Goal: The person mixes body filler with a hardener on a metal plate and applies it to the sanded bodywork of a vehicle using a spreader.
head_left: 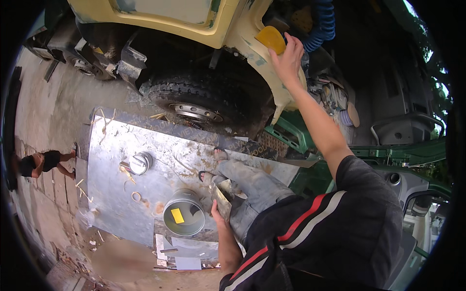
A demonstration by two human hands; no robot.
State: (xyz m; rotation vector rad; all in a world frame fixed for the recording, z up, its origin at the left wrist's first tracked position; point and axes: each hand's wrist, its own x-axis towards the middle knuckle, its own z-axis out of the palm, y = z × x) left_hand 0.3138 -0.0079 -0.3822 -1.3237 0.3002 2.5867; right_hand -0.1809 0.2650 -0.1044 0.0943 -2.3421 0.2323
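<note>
My right hand (290,60) reaches up to the cream-painted body panel (245,36) of a truck. Its thumb and fingers pinch a yellow putty spreader (271,40), which lies against or very close to the panel's edge. Grey-green patches mark the paint around there. Lower down, in front of my legs, my left hand (220,212) grips a flat putty board (223,198) smeared with pale residue. The fingers beneath the board are mostly hidden.
A metal bucket (170,225) and a lidded can (140,163) stand on the grey sheet (114,194), near a tape roll (136,197). The truck wheel (196,111) is ahead. A blue coiled hose (326,24) hangs beyond my right hand. Another person (48,159) stands far left.
</note>
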